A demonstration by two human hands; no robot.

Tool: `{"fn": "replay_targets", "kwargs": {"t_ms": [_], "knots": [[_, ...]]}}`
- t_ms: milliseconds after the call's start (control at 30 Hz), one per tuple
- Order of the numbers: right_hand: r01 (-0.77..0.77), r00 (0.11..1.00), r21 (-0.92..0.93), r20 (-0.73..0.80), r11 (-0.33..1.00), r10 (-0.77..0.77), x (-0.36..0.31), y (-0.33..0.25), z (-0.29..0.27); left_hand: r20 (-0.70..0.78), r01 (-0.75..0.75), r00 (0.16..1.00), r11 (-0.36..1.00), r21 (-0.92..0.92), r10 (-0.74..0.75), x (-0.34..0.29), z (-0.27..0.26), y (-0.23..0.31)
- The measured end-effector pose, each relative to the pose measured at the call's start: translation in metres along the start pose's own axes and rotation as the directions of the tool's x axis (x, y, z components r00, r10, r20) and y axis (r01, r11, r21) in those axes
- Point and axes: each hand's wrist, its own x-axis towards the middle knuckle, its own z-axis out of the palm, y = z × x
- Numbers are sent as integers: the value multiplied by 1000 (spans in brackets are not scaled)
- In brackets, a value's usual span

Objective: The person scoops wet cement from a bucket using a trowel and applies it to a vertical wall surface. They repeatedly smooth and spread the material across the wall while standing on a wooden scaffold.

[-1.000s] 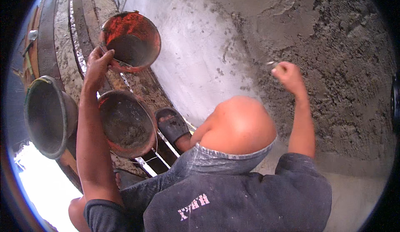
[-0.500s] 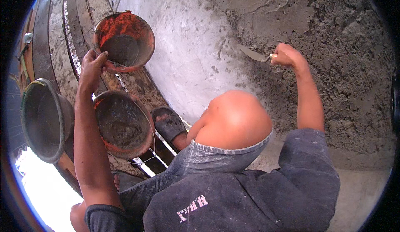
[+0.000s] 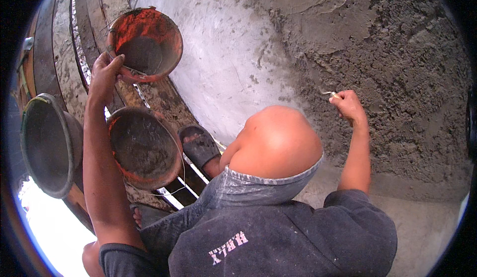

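My left hand (image 3: 104, 75) grips the near rim of an orange, mortar-stained bucket (image 3: 171, 38), with the thumb over the edge. Grey residue coats its bottom. In my right hand (image 3: 350, 107) is a trowel (image 3: 327, 93), held by its pale handle beside the wall; its blade is seen nearly edge-on and hardly shows. Wet, rough grey mortar (image 3: 402, 103) covers the wall behind that hand. Left of it lies a smoother pale stretch of wall (image 3: 213, 48). Below my left hand stands a second orange bucket (image 3: 175, 152) with grey mortar inside and a wire handle.
A dark grey bucket (image 3: 73, 142) stands at the far left, outside my left forearm. Under the buckets run wooden planks (image 3: 62, 43) with gaps between them. My sandalled foot (image 3: 198, 147) rests near the wall's base. Bright light shows beyond the planks at lower left.
My right hand has come down and nearer along the wall with the trowel, whose blade has turned from broadside to nearly edge-on. The bucket in my left hand has shifted slightly up and left.
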Motion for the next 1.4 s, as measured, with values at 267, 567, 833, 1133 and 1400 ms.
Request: {"fn": "replay_targets", "kwargs": {"t_ms": [267, 567, 833, 1133, 1400], "knots": [[111, 994, 64, 6, 992, -112, 20, -12, 15, -2, 30, 1000, 999, -10, -30, 8, -18, -22], [137, 972, -142, 209, 980, -105, 34, -31, 24, 9, 20, 1000, 1000, 21, -20, 11, -18, -22], [146, 989, -596, 87, 789, -117, 91, -57, 34, -21, 31, 999, 999, 39, -30, 0, -4, -3], [189, 981, -555, 72, 810, -180, 159, -201, -17, -57, -4, 998, 997, 75, 8, -5, -5, -1], [292, 814, -612, -245, 735, -527, 180, -271, -61, -17, 36, 999, 999, 31, -36, -5, -1, -2]]}}
